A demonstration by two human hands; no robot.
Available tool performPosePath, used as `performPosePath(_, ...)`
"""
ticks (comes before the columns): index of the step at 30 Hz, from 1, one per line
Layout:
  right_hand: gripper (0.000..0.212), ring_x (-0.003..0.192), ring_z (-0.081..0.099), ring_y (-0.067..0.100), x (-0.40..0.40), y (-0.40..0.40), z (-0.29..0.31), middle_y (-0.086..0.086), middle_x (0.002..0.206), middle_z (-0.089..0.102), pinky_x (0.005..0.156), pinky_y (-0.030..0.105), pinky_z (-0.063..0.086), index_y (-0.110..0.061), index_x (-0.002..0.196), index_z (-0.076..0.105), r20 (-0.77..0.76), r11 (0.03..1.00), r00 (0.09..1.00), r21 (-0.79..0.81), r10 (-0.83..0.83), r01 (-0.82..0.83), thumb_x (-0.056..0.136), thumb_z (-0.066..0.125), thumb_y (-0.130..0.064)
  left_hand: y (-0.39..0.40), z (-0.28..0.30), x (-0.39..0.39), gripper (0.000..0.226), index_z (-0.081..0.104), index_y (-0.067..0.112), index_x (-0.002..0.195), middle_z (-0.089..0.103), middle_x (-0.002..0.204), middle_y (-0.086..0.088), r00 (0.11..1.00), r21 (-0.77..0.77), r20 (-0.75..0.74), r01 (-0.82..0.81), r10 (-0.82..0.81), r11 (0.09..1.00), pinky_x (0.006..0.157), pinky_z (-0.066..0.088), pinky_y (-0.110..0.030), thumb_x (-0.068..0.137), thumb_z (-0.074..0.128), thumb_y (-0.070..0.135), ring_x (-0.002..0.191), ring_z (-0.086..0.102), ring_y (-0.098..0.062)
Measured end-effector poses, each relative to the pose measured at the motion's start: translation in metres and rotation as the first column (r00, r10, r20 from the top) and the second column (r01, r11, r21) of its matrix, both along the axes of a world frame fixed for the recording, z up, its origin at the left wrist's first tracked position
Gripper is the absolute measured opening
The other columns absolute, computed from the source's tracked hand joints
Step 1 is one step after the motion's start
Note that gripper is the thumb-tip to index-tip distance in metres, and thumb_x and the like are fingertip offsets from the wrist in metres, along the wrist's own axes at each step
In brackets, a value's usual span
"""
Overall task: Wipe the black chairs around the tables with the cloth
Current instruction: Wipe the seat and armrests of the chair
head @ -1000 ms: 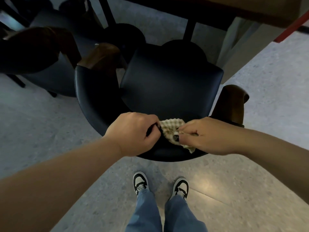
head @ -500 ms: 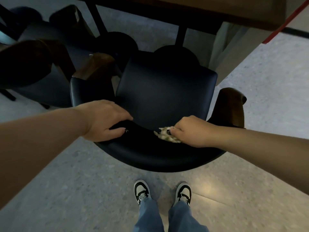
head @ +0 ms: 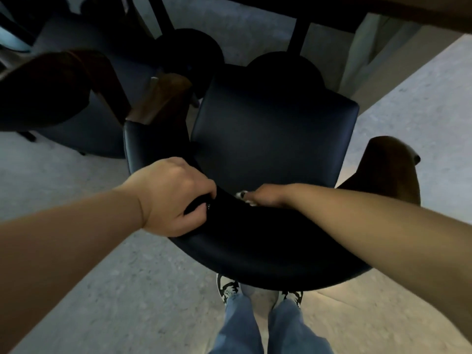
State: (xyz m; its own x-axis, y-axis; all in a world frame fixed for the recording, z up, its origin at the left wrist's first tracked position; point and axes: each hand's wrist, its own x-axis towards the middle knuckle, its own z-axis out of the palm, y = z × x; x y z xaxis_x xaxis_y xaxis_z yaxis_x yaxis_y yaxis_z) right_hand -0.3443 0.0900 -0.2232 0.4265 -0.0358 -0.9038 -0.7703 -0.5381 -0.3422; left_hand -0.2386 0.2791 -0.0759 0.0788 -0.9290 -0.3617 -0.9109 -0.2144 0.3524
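Your left hand (head: 173, 198) grips the black chair (head: 268, 241) by its curved backrest, which looks firm and smooth. Your right hand (head: 265, 195) presses the soft, limp cloth (head: 242, 194) inside that backrest; keep it bunched under your fingers.

The grey speckled floor (head: 107, 290) carries the black chair (head: 268, 139), a neighbouring chair (head: 76, 118), and the person's two shoes (head: 227, 287).

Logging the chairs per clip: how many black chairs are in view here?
2. One black chair sits directly in front, its backrest gripped by the left hand. A second chair stands at upper left, partly cut off. Others may be hidden beyond the frame.
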Motion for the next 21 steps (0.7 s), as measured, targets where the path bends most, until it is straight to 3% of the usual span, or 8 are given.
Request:
performPosePath(3, 0.039, 0.08, 0.059, 0.016, -0.001, 0.004, -0.002, 0.003, 0.103, 0.059, 0.073, 0.026, 0.041, -0.014, 0.106, 0.063, -0.067, 0.997, 0.998, 0.073, 0.001, 0.004, 0.095, 0.044, -0.046, 0.001, 0.001, -0.001, 0.049, 0.069, 0.023, 0.104, 0.069, 0.086, 0.007, 1.0, -0.023, -0.016, -0.018, 0.018, 1.0, 0.085, 0.05, -0.035, 0.082, 0.031, 0.044, 0.079, 0.065, -0.015)
performPosePath(6, 0.033, 0.083, 0.056, 0.021, -0.001, 0.0, 0.002, 0.01, 0.099, 0.058, 0.07, 0.027, 0.041, -0.009, 0.099, 0.06, 0.016, 0.993, 0.993, 0.011, 0.115, -0.115, 0.098, 0.039, -0.035, 0.001, 0.0, 0.0, 0.049, 0.068, 0.026, 0.104, 0.068, 0.088, 0.009, 0.999, -0.025, -0.024, -0.028, 0.027, 0.999, 0.077, 0.052, -0.034, 0.082, 0.029, 0.046, 0.081, 0.064, -0.013)
performPosePath(9, 0.029, 0.078, 0.054, 0.022, -0.001, 0.003, 0.009, 0.01, 0.094, 0.055, 0.058, 0.027, 0.038, -0.01, 0.094, 0.057, 0.05, 0.979, 0.979, -0.068, 0.195, -0.192, 0.1, 0.037, -0.03, 0.002, -0.001, 0.0, 0.051, 0.067, 0.028, 0.104, 0.067, 0.09, 0.009, 0.999, -0.028, -0.035, -0.033, 0.032, 0.999, 0.074, 0.052, -0.034, 0.081, 0.026, 0.048, 0.083, 0.063, -0.012)
performPosePath(12, 0.028, 0.082, 0.057, 0.026, 0.0, 0.006, 0.025, 0.01, 0.092, 0.055, 0.066, 0.027, 0.038, -0.006, 0.097, 0.06, 0.086, 0.964, 0.966, -0.123, 0.246, -0.234, 0.099, 0.04, -0.025, 0.002, -0.002, 0.0, 0.051, 0.067, 0.03, 0.102, 0.067, 0.087, 0.01, 0.999, -0.036, -0.017, -0.039, 0.039, 0.999, 0.07, 0.052, -0.033, 0.082, 0.024, 0.049, 0.08, 0.063, -0.01)
performPosePath(16, 0.034, 0.085, 0.055, 0.03, -0.015, 0.016, 0.065, 0.016, 0.101, 0.056, 0.07, 0.027, 0.035, -0.008, 0.089, 0.059, 0.26, 0.955, 0.924, -0.171, 0.28, -0.241, 0.101, 0.033, -0.027, 0.002, 0.0, -0.002, 0.052, 0.068, 0.03, 0.099, 0.067, 0.085, 0.009, 0.998, -0.049, 0.005, -0.055, 0.055, 0.997, 0.067, 0.052, -0.034, 0.08, 0.023, 0.049, 0.079, 0.063, -0.011)
performPosePath(18, 0.04, 0.089, 0.057, 0.031, -0.029, 0.024, 0.086, 0.008, 0.092, 0.046, 0.068, 0.026, 0.031, -0.003, 0.098, 0.059, 0.367, 0.95, 0.88, -0.202, 0.3, -0.239, 0.102, 0.03, -0.029, 0.002, 0.001, -0.002, 0.053, 0.068, 0.03, 0.099, 0.067, 0.085, 0.009, 0.998, -0.048, 0.011, -0.055, 0.056, 0.997, 0.068, 0.052, -0.034, 0.08, 0.023, 0.049, 0.079, 0.063, -0.012)
performPosePath(21, 0.042, 0.068, 0.055, 0.023, -0.046, 0.032, 0.116, -0.005, 0.067, 0.049, 0.062, 0.029, 0.032, -0.012, 0.072, 0.051, 0.492, 0.958, 0.823, -0.185, 0.283, -0.219, 0.102, 0.03, -0.032, 0.001, 0.0, -0.002, 0.054, 0.068, 0.03, 0.1, 0.068, 0.085, 0.009, 0.998, -0.046, 0.016, -0.059, 0.06, 0.997, 0.068, 0.052, -0.033, 0.079, 0.023, 0.049, 0.079, 0.064, -0.012)
